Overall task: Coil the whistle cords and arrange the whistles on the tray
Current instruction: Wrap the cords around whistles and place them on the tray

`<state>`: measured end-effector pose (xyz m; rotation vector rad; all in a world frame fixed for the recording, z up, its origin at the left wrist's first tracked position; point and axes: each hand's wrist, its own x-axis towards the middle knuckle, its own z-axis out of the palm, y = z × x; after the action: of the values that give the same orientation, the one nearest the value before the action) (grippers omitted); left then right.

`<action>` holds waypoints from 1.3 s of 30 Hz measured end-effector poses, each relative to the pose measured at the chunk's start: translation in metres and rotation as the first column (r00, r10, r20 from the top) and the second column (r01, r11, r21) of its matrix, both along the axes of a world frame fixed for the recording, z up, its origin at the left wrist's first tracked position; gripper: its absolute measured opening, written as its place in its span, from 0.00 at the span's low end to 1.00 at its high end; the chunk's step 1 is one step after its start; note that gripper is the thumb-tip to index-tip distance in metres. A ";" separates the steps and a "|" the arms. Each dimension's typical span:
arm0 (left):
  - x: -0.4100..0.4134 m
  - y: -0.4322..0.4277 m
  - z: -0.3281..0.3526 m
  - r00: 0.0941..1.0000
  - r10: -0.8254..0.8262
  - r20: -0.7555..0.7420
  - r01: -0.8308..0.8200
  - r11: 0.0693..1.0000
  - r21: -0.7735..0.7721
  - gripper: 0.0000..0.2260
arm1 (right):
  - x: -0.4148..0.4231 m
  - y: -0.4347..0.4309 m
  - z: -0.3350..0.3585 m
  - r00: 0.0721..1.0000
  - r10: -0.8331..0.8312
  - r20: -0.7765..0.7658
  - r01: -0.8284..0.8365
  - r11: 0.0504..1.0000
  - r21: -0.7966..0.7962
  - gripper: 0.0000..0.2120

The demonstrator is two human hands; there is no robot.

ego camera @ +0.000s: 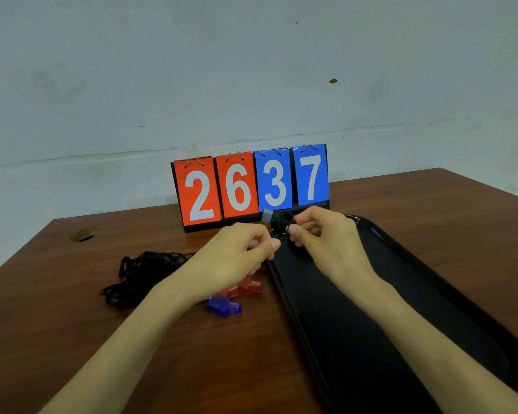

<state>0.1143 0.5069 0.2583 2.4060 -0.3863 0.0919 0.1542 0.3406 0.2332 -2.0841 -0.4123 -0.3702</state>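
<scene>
Now my left hand (240, 253) and right hand (326, 239) pinch a thin black cord (287, 219) above the long black tray's (356, 324) far end.

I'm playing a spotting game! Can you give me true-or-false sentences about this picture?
1. The scoreboard shows 2637. True.
2. The blue whistle lies in the tray. False: it lies on the table, left of the tray.
3. The left hand and right hand both pinch a cord. True.
4. The net bag lies right of the tray. False: it lies on the table, left of the tray and the hands.
</scene>
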 end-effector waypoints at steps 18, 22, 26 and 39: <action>0.004 0.025 0.015 0.999 -0.018 -0.050 0.015 0.998 -0.068 0.12 | -0.017 0.009 0.008 0.733 0.626 -0.267 -0.632 0.771 0.075 0.04; 0.000 0.027 0.022 0.995 -0.002 -0.100 -0.017 0.980 -0.196 0.15 | -0.017 0.006 0.014 0.715 0.647 -0.264 -0.608 0.762 0.221 0.04; -0.001 0.025 0.025 0.990 0.052 -0.133 -0.089 0.955 -0.284 0.14 | -0.013 0.002 0.016 0.728 0.618 -0.295 -0.516 0.778 0.357 0.04; 0.001 0.001 0.003 0.974 0.208 0.090 -0.187 0.962 -0.198 0.08 | 0.003 -0.006 0.007 0.622 0.639 -0.452 -0.053 0.611 0.789 0.04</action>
<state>0.1156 0.5083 0.2615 2.2510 -0.1761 0.3382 0.1572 0.3347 0.2405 -1.1369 -0.1721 0.5024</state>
